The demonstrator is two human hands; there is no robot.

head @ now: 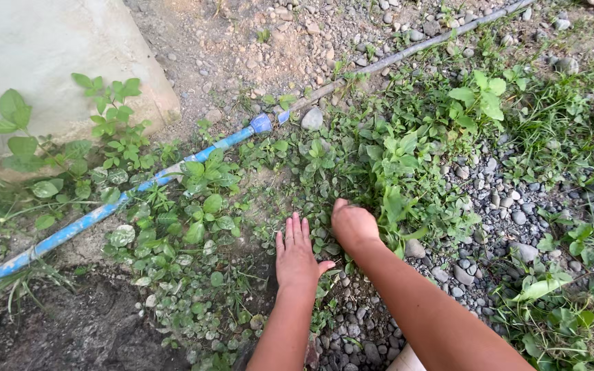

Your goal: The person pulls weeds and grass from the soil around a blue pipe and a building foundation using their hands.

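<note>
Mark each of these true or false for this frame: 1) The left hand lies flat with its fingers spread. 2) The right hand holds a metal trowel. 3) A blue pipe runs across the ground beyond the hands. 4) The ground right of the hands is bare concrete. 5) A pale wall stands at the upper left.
1) True: the left hand lies palm down on the low weeds.
2) False: the right hand is closed in the weeds, with no tool visible.
3) True: the blue pipe runs diagonally beyond both hands.
4) False: it is grey pebbles and greenery.
5) True: the pale wall stands there.
</note>
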